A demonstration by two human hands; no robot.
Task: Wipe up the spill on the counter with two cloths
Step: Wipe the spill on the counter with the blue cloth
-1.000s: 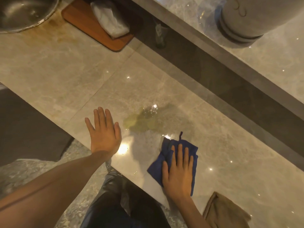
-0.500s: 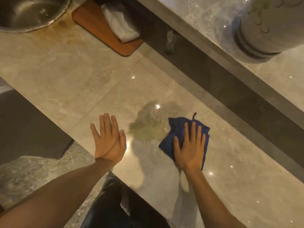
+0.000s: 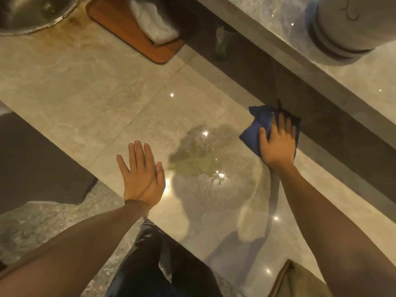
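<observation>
Polished, veined beige marble counter (image 3: pixel 120 99) reflecting small ceiling highlights. A shallow yellow-green spill (image 3: pixel 199 159), irregular and glossy, is lying on its central slab. A soft blue cloth (image 3: pixel 255 133), crumpled and with one corner peaking upward, is sitting just right of the puddle at the counter's far edge, against the dark recessed strip. The right hand (image 3: pixel 277 144) is pressing palm-down on this cloth, arm extended, fingers laid forward and slightly parted over the fabric, thumb splayed leftward along its folds. The left hand (image 3: pixel 142 174) is resting flat on the bare stone just left of the spill, empty, four fingers held close together and the thumb angled outward. A second, tan cloth (image 3: pixel 300 281) is lying folded at the counter's near right edge, partly behind the right forearm and well apart from the spill. At upper left, a rounded wooden board (image 3: pixel 120 28) is bearing a crinkled white bag (image 3: pixel 154 20) beside the rim of a metal bowl (image 3: pixel 27 13). A grey ribbed ceramic vessel (image 3: pixel 351 28) is standing on the raised ledge.
</observation>
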